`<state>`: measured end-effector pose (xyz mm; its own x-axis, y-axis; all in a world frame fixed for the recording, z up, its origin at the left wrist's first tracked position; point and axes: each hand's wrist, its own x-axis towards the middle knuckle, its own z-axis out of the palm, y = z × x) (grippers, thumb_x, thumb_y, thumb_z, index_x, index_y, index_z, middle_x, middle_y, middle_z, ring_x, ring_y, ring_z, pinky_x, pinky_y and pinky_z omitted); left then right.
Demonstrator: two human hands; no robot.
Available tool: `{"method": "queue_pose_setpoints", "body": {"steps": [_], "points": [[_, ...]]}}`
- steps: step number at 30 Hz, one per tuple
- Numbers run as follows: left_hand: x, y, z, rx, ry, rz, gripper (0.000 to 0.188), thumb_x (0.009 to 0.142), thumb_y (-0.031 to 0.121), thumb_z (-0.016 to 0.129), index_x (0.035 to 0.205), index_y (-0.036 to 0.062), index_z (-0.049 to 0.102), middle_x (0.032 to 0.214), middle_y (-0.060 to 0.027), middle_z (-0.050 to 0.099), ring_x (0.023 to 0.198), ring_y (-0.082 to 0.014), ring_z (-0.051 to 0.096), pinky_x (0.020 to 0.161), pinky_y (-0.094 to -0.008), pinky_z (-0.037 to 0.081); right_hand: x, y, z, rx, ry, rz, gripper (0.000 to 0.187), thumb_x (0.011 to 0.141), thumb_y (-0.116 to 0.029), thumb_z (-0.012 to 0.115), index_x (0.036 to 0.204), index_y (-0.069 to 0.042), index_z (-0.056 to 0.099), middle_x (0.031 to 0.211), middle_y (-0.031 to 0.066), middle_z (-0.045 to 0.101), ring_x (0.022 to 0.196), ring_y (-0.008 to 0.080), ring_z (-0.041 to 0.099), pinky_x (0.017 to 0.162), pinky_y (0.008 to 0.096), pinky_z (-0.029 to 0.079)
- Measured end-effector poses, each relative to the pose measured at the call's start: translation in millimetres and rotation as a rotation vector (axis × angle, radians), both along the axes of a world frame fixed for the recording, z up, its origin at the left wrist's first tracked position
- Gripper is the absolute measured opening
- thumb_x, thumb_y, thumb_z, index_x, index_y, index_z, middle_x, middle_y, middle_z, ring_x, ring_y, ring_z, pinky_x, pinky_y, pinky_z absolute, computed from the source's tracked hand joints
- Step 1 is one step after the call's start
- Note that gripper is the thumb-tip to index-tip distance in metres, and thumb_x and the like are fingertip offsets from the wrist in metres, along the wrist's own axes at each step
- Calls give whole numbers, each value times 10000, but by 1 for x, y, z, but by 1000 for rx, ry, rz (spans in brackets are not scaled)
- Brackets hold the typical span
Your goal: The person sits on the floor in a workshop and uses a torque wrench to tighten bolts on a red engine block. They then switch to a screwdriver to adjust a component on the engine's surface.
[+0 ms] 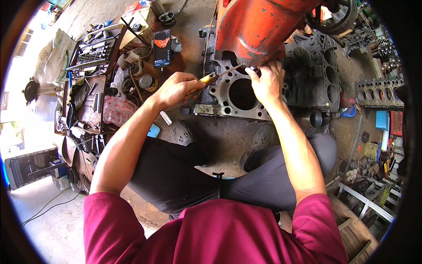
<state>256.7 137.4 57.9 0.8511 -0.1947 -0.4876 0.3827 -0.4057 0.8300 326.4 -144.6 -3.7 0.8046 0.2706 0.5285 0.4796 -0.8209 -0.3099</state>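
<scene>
My left hand [176, 91] is closed around the yellow handle of a screwdriver [210, 78]. Its thin shaft points up and to the right, and the tip reaches the lower end of a scuffed orange-red machine housing [259, 28]. Against the underside of that housing, my right hand [267, 82] has its fingers curled, with the thumb beside the screwdriver's tip. What those fingers pinch is hidden by the hand. Below both hands lies a grey metal engine block [220, 91] with a large round bore, and my right wrist passes over its right part.
A phone [162, 49] stands at the left, near a tin can [147, 82]. Farther left are toolboxes with several sockets [94, 50] and a red-patterned plastic bag [118, 110]. On the right sit another engine block [327, 72] and a cylinder head [380, 91]. A handwheel [338, 20] is at the top.
</scene>
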Motion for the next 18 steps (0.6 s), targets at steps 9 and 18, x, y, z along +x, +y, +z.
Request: {"method": "queue_pose_setpoints", "body": {"steps": [9,18], "points": [[0,0,0,3,5,9,292,939,310,636,890,29,694,698,-17,620,573,-74,522,515,-259,407,1,-1,-1,-29,15,-8,309,820,-369,763,960,-94,736,1077,103,638,1107,325,539,905,465,412],[1,1,-3,3,-4,8,325,924,334,646,887,20,717,698,-23,633,575,-110,558,524,-287,440,1,-1,0,-34,-8,-5,319,813,-378,768,900,-74,732,1016,94,641,1076,319,545,880,459,409]]}}
